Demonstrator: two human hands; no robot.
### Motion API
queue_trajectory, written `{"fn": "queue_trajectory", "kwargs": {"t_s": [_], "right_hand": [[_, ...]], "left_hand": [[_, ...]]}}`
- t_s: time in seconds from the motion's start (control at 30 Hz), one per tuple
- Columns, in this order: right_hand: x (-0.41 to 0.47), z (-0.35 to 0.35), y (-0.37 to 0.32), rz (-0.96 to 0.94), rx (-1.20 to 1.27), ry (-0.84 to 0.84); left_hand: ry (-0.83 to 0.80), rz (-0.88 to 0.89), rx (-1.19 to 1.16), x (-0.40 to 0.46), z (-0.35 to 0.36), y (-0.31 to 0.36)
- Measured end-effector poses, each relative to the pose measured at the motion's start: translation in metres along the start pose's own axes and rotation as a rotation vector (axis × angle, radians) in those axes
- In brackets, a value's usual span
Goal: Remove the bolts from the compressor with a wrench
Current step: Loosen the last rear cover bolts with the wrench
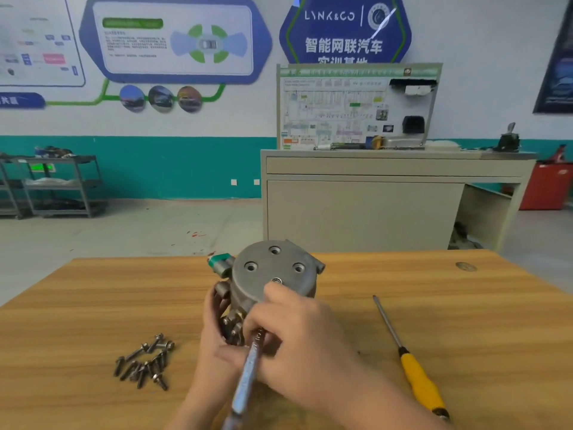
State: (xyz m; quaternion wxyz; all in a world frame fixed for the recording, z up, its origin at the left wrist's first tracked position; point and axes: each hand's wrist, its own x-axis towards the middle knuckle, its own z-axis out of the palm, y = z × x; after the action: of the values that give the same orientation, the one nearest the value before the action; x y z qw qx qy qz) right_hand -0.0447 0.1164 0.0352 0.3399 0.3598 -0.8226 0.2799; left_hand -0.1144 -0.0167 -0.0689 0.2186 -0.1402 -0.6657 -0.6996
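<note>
The grey metal compressor point(269, 274) stands on the wooden table point(93, 293), its round end plate facing up with several bolt holes. A bolt point(276, 280) sits in the hole nearest me. My left hand point(214, 336) grips the compressor's left side and lower body. My right hand point(297, 333) holds a silver wrench point(248, 373) that slants toward me, its index finger reaching up to the bolt on the plate. The wrench head is hidden under my fingers. A pile of several removed bolts point(144, 361) lies on the table to the left.
A yellow-handled screwdriver point(409, 361) lies on the table to the right of my hands. A green connector point(218, 262) sticks out of the compressor's far left. Beyond the table stand a beige cabinet point(372, 206) and a grey shelf cart point(59, 184).
</note>
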Motion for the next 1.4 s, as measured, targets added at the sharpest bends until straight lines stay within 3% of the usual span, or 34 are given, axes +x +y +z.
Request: {"fn": "queue_trajectory", "kwargs": {"t_s": [0.07, 0.17, 0.27, 0.37, 0.43, 0.5, 0.57, 0.67, 0.73, 0.77, 0.8, 0.87, 0.9, 0.93, 0.97, 1.0, 1.07, 1.13, 1.2, 1.3, 1.4], "right_hand": [[-0.024, -0.003, 0.009, 0.153, 0.376, 0.132], [-0.037, -0.011, 0.020, 0.571, 0.999, 0.304], [-0.020, -0.016, 0.043, 0.890, 1.316, 0.476], [0.021, -0.026, 0.069, 1.112, 1.206, 0.455], [0.056, -0.031, 0.079, 1.224, 1.045, 0.253], [0.088, -0.031, 0.076, 1.208, 0.798, -0.029], [0.114, -0.023, 0.059, 1.065, 0.519, -0.259], [0.123, -0.006, 0.016, 0.675, 0.141, -0.474], [0.105, 0.005, -0.008, 0.389, -0.135, -0.455], [0.090, 0.008, -0.017, 0.268, -0.226, -0.374], [0.073, 0.010, -0.024, 0.171, -0.255, -0.272], [0.038, 0.009, -0.026, 0.078, -0.216, -0.131], [0.022, 0.009, -0.021, 0.095, -0.141, -0.065], [0.006, 0.008, -0.015, 0.141, -0.001, 0.027], [-0.008, 0.005, -0.007, 0.200, 0.178, 0.115], [-0.021, 0.002, -0.001, 0.263, 0.371, 0.185], [-0.034, -0.005, 0.009, 0.463, 0.785, 0.294], [-0.034, -0.010, 0.024, 0.734, 1.149, 0.375], [-0.021, -0.016, 0.046, 0.926, 1.315, 0.451], [0.019, -0.026, 0.076, 1.164, 1.229, 0.401], [0.068, -0.028, 0.086, 1.267, 0.986, 0.199]], "left_hand": [[0.000, 0.012, 0.018, -0.003, -0.004, 0.003], [0.024, 0.055, 0.100, -0.003, -0.005, 0.003], [-0.001, 0.047, 0.074, -0.004, 0.000, 0.004], [0.005, 0.049, 0.049, -0.002, 0.003, 0.000], [-0.014, 0.049, 0.022, 0.001, 0.002, -0.002], [-0.045, 0.064, -0.015, 0.007, 0.001, -0.002], [-0.066, 0.080, -0.013, 0.009, -0.001, -0.003], [-0.033, 0.076, 0.008, 0.004, -0.006, 0.000], [-0.005, 0.125, 0.051, 0.008, 0.002, 0.017], [0.003, 0.232, 0.141, 0.013, 0.007, 0.025], [0.157, 0.285, 0.005, 0.023, 0.006, 0.037], [0.102, 0.411, -0.941, 0.015, 0.032, 0.051], [0.061, 0.441, -1.070, 0.008, 0.029, 0.051], [0.090, 0.332, -0.753, 0.002, 0.023, 0.050], [0.162, 0.354, -0.283, 0.000, 0.012, 0.037], [0.044, 0.334, -0.075, -0.006, 0.014, 0.020], [0.063, 0.111, -0.084, -0.006, 0.006, 0.009], [0.060, 0.096, -0.013, -0.004, 0.003, -0.004], [0.033, 0.063, 0.009, -0.005, 0.006, -0.004], [0.036, 0.028, -0.033, -0.005, 0.008, -0.002], [0.034, 0.028, -0.044, -0.003, 0.009, -0.001]]}}
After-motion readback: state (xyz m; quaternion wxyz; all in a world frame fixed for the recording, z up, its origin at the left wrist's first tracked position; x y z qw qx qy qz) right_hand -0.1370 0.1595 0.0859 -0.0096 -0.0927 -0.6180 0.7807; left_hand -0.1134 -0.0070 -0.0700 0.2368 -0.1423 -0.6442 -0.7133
